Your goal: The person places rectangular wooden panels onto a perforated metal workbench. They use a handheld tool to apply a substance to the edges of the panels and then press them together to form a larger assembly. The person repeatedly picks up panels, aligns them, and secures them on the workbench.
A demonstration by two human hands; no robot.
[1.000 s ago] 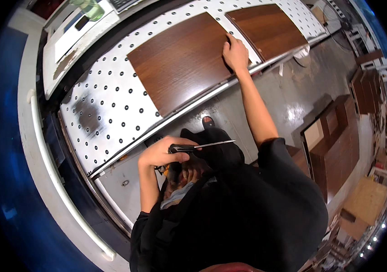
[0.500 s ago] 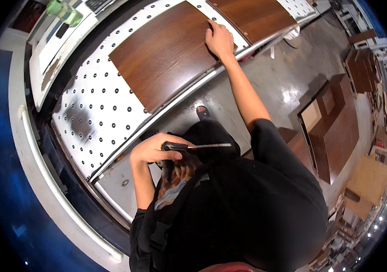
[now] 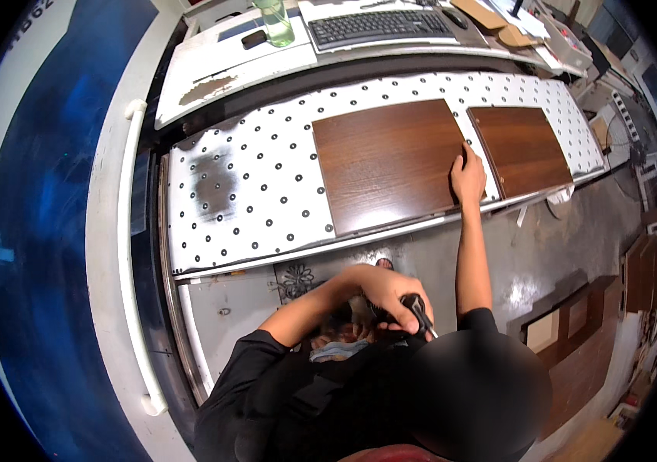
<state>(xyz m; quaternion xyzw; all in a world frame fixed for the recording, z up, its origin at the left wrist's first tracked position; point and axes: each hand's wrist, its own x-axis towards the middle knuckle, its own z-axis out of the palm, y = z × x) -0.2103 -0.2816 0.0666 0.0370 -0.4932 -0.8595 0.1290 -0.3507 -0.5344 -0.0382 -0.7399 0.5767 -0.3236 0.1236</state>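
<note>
A large dark brown wood-grain panel (image 3: 390, 165) lies flat on a white, black-dotted bench top (image 3: 259, 227). My right hand (image 3: 469, 181) grips this panel at its right edge. The thumb rests on the upper face and the index finger points along the edge; the other fingers are partly hidden. Close to my body, my left hand (image 3: 398, 296) is closed around a black-handled tool (image 3: 416, 310) with a slim metal shaft. That shaft points toward me, mostly covered from view. A smaller brown panel (image 3: 525, 150) lies to the right, across a narrow gap.
Behind the bench, a desk holds a keyboard (image 3: 382, 27), a green bottle (image 3: 276, 23) and a phone (image 3: 254, 39). A white rail (image 3: 131, 254) runs along the left side. On the floor at right stand brown cabinet parts (image 3: 586, 339) and stacked boards (image 3: 644, 262).
My view has turned, so the bench now lies more level across it. The tool's shaft, pointing right before, now points down toward me. My right hand remains at the panel's right edge.
</note>
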